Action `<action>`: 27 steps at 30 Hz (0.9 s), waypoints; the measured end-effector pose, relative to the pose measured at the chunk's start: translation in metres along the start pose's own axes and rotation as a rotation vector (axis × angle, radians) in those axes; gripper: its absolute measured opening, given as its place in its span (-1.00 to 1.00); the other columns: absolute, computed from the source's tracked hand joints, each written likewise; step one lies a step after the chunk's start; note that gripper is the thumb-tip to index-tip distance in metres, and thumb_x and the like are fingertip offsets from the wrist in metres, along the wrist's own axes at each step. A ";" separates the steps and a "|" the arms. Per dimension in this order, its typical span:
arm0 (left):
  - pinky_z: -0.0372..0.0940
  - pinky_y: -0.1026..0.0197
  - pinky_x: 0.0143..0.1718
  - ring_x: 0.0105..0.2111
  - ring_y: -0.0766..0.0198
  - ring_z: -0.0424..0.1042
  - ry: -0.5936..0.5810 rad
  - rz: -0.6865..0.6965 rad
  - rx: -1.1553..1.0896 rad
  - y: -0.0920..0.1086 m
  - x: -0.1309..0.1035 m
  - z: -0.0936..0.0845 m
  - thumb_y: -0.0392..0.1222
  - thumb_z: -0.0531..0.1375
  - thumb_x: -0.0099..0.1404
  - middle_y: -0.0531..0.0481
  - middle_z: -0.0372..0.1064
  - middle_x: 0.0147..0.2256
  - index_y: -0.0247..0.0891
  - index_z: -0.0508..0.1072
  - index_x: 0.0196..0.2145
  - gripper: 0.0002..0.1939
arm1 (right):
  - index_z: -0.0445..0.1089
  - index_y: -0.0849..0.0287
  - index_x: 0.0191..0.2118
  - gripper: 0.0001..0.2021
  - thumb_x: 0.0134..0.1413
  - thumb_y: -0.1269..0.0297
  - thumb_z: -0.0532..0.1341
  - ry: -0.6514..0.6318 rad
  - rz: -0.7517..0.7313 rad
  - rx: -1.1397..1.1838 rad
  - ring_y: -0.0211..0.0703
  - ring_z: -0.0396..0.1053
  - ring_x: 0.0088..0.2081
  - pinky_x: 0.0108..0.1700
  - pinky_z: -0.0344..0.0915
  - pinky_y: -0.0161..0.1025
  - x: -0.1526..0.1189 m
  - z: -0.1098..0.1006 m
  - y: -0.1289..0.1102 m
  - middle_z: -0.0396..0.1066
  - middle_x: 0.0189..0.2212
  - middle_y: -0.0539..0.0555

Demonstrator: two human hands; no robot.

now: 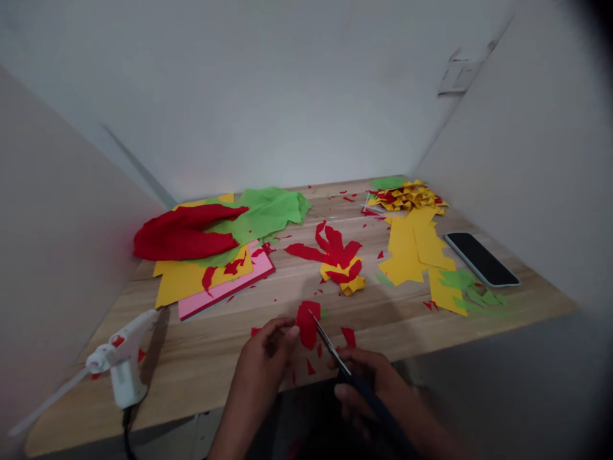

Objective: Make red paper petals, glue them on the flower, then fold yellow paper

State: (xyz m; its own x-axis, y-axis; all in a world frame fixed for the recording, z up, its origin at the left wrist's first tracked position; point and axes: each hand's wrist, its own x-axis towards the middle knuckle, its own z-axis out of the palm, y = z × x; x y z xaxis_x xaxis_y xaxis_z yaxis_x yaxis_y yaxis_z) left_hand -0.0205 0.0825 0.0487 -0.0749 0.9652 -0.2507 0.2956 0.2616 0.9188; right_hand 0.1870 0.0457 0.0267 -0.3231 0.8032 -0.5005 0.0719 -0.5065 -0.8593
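My left hand (268, 354) pinches the left edge of a small red piece of paper (306, 326) near the front of the table. My right hand (371, 386) is closed on dark-handled scissors (338, 358); their blade tips touch the top of the red piece. Red scraps (348, 337) lie around both hands. Just beyond them, red cut shapes (335, 246) rest beside and over a folded yellow piece (353, 285).
A white glue gun (127, 364) stands at the left, its cable hanging off the front edge. Red crepe paper (186, 233), green paper (268, 214) and a pink sheet (230, 287) lie back left. At right are yellow sheets (407, 249), a yellow pile (412, 197) and a phone (481, 259).
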 end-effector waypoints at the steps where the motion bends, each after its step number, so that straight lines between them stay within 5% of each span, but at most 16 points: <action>1: 0.30 0.19 -0.29 -0.31 0.13 0.44 -0.010 0.030 0.025 0.001 0.003 0.003 0.12 0.23 0.17 -0.05 0.48 -0.36 -0.23 0.53 -0.31 -0.65 | 0.36 0.15 0.02 -0.46 -0.07 0.01 0.35 -0.005 -0.006 -0.025 -0.26 0.32 -0.62 -0.61 0.26 -0.34 0.001 0.000 -0.003 0.41 -0.55 -0.05; 4: 0.20 0.24 -0.42 -0.48 0.26 0.29 0.028 0.108 0.007 0.006 0.010 0.009 0.07 0.24 0.14 0.04 0.34 -0.52 -0.24 0.46 -0.48 -0.70 | 0.43 0.13 -0.06 -0.59 -0.06 0.10 0.34 0.028 -0.095 -0.133 -0.14 0.46 -0.45 -0.42 0.40 -0.25 -0.001 -0.005 -0.012 0.51 -0.44 0.03; 7: 0.11 0.30 -0.49 -0.54 0.35 0.18 0.095 0.140 -0.115 0.015 0.018 0.011 0.06 0.25 0.13 0.11 0.26 -0.55 -0.24 0.41 -0.50 -0.70 | 0.46 0.08 -0.06 -0.65 -0.03 0.18 0.32 0.198 -0.208 -0.321 0.01 0.52 -0.18 -0.14 0.42 -0.15 -0.008 -0.025 -0.019 0.57 -0.25 0.10; 13: 0.03 0.36 -0.61 -0.65 0.45 0.10 0.048 0.104 -0.337 0.036 0.045 0.015 0.00 0.34 0.05 0.20 0.21 -0.60 -0.23 0.36 -0.43 -0.70 | 0.33 0.05 0.14 -0.53 0.15 0.02 0.15 0.708 -0.180 -1.004 0.16 0.51 -0.12 -0.16 0.39 -0.04 0.002 -0.111 -0.033 0.54 -0.10 0.18; 19: 0.10 0.36 -0.62 -0.66 0.44 0.21 0.067 0.215 -0.384 0.064 0.071 0.018 -0.06 0.36 0.05 0.21 0.30 -0.58 -0.25 0.38 -0.16 -0.57 | 0.35 0.30 0.13 -0.57 0.25 0.20 0.06 0.842 -0.257 -1.417 0.21 0.43 -0.06 -0.04 0.34 0.02 0.049 -0.166 -0.033 0.46 -0.06 0.34; 23: 0.15 0.37 -0.61 -0.64 0.42 0.26 0.101 0.236 -0.409 0.071 0.082 0.021 -0.09 0.35 0.09 0.21 0.36 -0.58 -0.24 0.33 0.03 -0.44 | 0.48 0.27 0.00 -0.64 0.24 0.22 0.08 0.841 -0.302 -1.450 0.25 0.41 -0.10 -0.02 0.31 0.11 0.052 -0.168 -0.041 0.45 -0.14 0.35; 26: 0.20 0.36 -0.56 -0.59 0.39 0.34 0.099 0.208 -0.366 0.072 0.087 0.029 -0.11 0.35 0.11 0.14 0.44 -0.56 -0.27 0.41 0.03 -0.47 | 0.51 0.20 -0.08 -0.65 0.23 0.11 0.10 0.815 -0.429 -1.164 0.19 0.41 -0.08 -0.02 0.32 0.07 0.047 -0.142 -0.066 0.47 -0.12 0.29; 27: 0.21 0.35 -0.54 -0.57 0.38 0.37 0.109 0.197 -0.356 0.073 0.088 0.033 -0.11 0.35 0.11 0.10 0.47 -0.55 -0.28 0.45 0.00 -0.51 | 0.51 0.16 -0.11 -0.65 0.23 0.05 0.11 0.706 -0.450 -0.988 0.11 0.44 -0.15 -0.08 0.35 0.01 0.048 -0.128 -0.077 0.50 -0.16 0.23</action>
State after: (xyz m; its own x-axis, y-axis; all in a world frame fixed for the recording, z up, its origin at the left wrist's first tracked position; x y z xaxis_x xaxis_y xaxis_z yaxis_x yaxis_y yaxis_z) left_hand 0.0259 0.1865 0.0834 -0.1561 0.9868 -0.0432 -0.0312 0.0387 0.9988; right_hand 0.2866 0.1637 0.0552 0.0424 0.9856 0.1640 0.8478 0.0513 -0.5278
